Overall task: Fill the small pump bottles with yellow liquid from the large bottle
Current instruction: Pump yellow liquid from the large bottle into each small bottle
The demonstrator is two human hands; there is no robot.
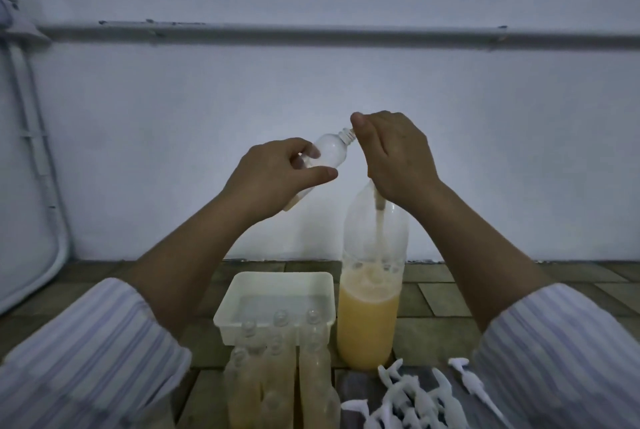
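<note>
My left hand (277, 175) grips a small clear bottle (330, 151), tilted with its open threaded neck pointing up and right. A little yellowish liquid shows at its lower end. My right hand (394, 158) is curled round the top of a pale tube (379, 227), thumb up beside the small bottle's neck. The tube runs down inside the large clear bottle (374, 248), which stands on the floor about half full of yellow liquid (367, 328). My hand hides the large bottle's mouth.
A white plastic tray (322, 281) sits left of the large bottle. Several small bottles (277, 390) with yellow liquid stand in front of it. Several white pump heads (412, 401) lie at the lower right. A wall stands close behind.
</note>
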